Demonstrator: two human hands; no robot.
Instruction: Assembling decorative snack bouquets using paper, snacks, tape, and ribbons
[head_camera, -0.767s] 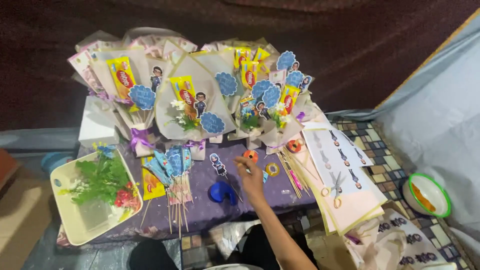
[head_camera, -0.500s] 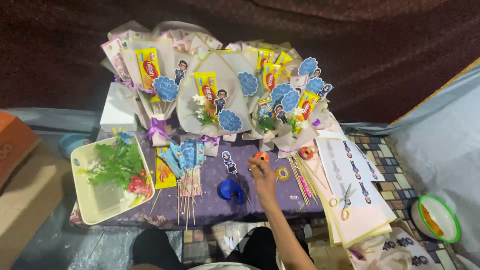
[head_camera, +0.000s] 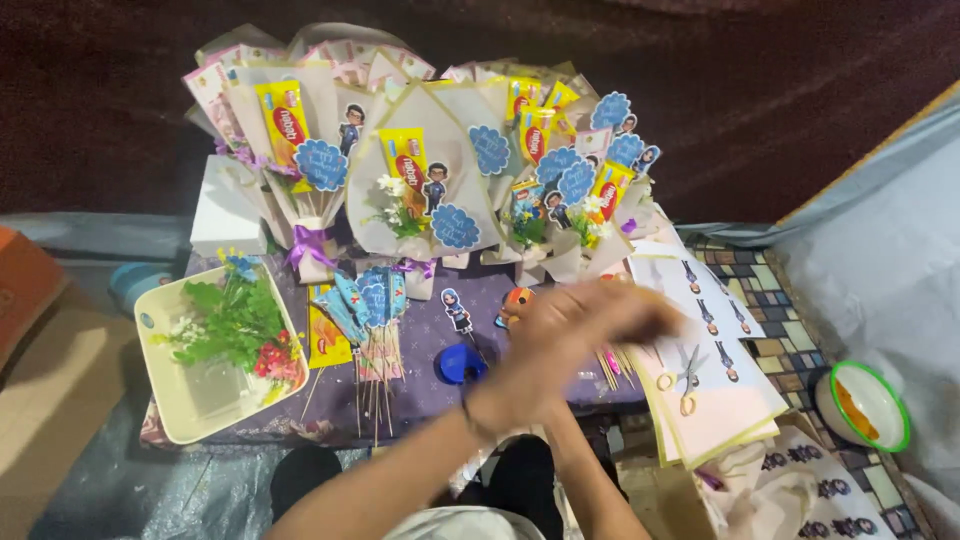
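Far to the left of my fingers sat the cream tray (head_camera: 175, 400) with green sprigs and red flowers (head_camera: 235, 330) still lying loose in it, none of it wrapped. Nearer, just left of my hands, a bundle of blue scalloped tags on sticks (head_camera: 372, 310) lay on the purple table cloth (head_camera: 420, 385), together with a small cut-out figure (head_camera: 457, 310) and a blue round tape dispenser (head_camera: 460, 364), all unused as far as I could judge. My left hand (head_camera: 540, 375) and right hand (head_camera: 600, 320) met over the table edge, blurred by motion; I could not tell how far my fingers were spread or whether they held anything, though an orange roll (head_camera: 515, 303) showed just beyond them. Beyond my fingers stood a row of finished paper bouquets (head_camera: 430, 170), each with a yellow snack bar, tag and figure. To the right lay sheets of uncut figures (head_camera: 700, 330) with scissors (head_camera: 685, 375) on them, so more cutting seemed left.
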